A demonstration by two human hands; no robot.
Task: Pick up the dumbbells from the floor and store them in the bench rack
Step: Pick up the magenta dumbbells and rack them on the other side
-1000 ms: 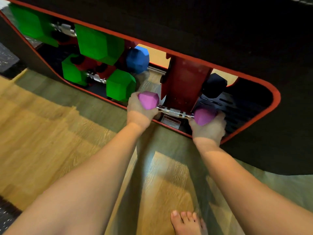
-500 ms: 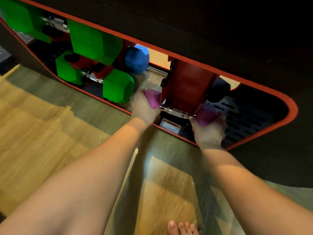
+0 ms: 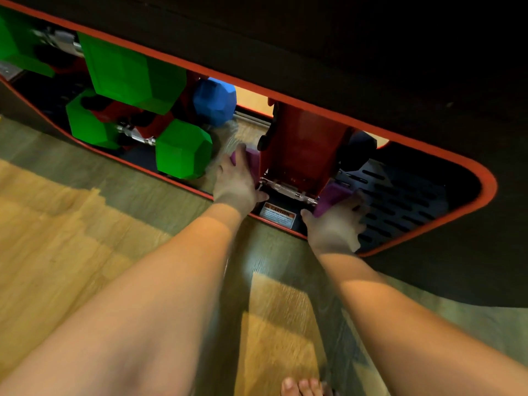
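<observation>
A purple dumbbell [image 3: 331, 197] with a chrome handle lies across the bottom of the red rack post [image 3: 300, 150] inside the bench's opening. My left hand [image 3: 237, 184] wraps its left head, which is mostly hidden. My right hand [image 3: 334, 227] grips its right head from below. Two green dumbbells [image 3: 183, 148] sit in the rack's left side, one above the other. A blue dumbbell head [image 3: 214, 101] shows behind them, and a black one [image 3: 358, 150] behind the post.
The bench's black padded body with a red rim [image 3: 485, 192] overhangs the opening. A slotted black shelf [image 3: 400, 201] lies to the right. A caution label [image 3: 277, 215] sits below the handle. Wooden floor [image 3: 71, 238] spreads in front; my bare toes [image 3: 303, 387] are at the bottom edge.
Both hands have pushed the purple dumbbell deeper into the rack, under the red post. The view has moved closer to the opening.
</observation>
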